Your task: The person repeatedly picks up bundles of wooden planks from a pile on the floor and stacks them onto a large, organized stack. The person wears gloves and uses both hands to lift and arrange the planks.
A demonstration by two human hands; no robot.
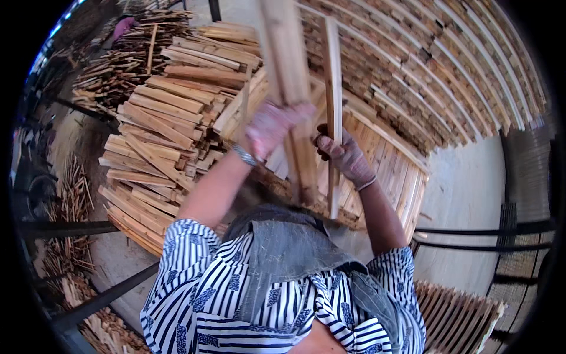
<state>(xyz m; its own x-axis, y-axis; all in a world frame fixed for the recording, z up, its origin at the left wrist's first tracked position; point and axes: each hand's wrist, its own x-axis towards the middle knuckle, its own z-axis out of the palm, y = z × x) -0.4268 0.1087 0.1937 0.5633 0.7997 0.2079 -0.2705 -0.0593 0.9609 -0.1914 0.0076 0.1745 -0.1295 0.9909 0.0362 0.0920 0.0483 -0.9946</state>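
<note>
My left hand (276,125), in a pinkish work glove and blurred by motion, is closed round a wide wooden board (286,56). The board stands upright in front of me, its upper end running out of the top of the picture. In my gloved right hand (348,158) a narrower wooden board (333,76) is gripped at mid-length, also upright and just right of the wide one. Both boards are held over a low stack of flat planks (383,159) laid side by side. The lower ends of the boards come close to the stack's near edge; contact cannot be made out.
On the left lies a large heap of cut boards (159,106). Stacked rows of strips (436,65) fill the far right. Thin scrap pieces (73,206) lie at the far left. Dark metal bars (106,295) cross at both sides. A slatted wooden stack (460,318) stands at the near right.
</note>
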